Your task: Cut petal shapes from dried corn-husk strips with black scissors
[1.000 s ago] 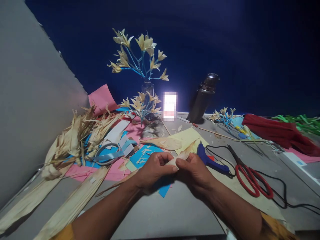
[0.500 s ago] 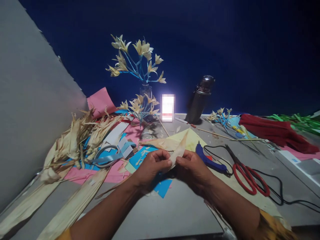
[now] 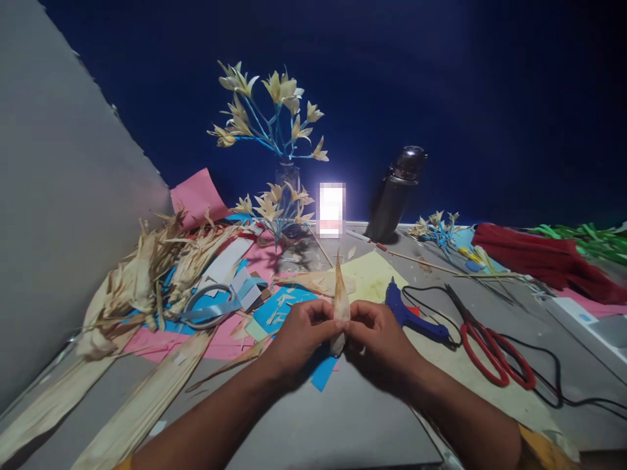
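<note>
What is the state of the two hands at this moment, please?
Left hand: closed, holding the pale pointed husk piece at its left edge.
Right hand: closed, holding the same piece at its right edge.

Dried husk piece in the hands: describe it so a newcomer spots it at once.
On the grey table, the left hand and right hand come together just nearer than the yellow paper. Between them is the dried husk piece, brown tip pointing up. It alone is held; the neighbouring husk strips lie loose.
</note>
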Demonstrator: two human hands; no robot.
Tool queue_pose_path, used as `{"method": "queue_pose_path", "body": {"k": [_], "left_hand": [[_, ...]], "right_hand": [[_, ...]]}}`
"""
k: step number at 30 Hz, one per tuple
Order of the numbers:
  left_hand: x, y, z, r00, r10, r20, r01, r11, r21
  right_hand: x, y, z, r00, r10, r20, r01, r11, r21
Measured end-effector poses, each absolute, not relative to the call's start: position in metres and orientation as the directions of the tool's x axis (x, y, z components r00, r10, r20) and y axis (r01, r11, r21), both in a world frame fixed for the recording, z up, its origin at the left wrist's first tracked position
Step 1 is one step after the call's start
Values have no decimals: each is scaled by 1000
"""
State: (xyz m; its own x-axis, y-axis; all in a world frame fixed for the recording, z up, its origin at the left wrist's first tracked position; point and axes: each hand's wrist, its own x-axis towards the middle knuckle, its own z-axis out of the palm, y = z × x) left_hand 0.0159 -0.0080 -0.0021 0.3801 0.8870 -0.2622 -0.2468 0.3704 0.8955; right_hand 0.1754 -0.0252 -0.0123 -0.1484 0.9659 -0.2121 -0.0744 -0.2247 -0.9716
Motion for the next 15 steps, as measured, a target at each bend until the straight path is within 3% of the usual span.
{"method": "queue_pose_path", "body": {"k": [5, 9, 11, 13, 15], "left_hand": [[16, -10, -8, 355, 903, -243, -160, 314, 936], [13, -11, -4, 365, 910, -197, -171, 274, 946], [10, -12, 6, 502, 845, -187, -181, 313, 932], [3, -13, 20, 678, 720, -147, -157, 338, 928], [-11, -13, 34, 720, 691, -65, -227, 323, 919]], "right_hand": [[174, -26, -13, -127, 986, -105, 163, -84, -983], [175, -22, -11, -52, 996, 74, 500, 90, -861], [179, -17, -11, 3, 995, 101, 539, 84, -838], [184, -11, -12, 57, 998, 39, 475, 7, -880], [189, -7, -12, 69, 998, 4, 421, -25, -907]]}}
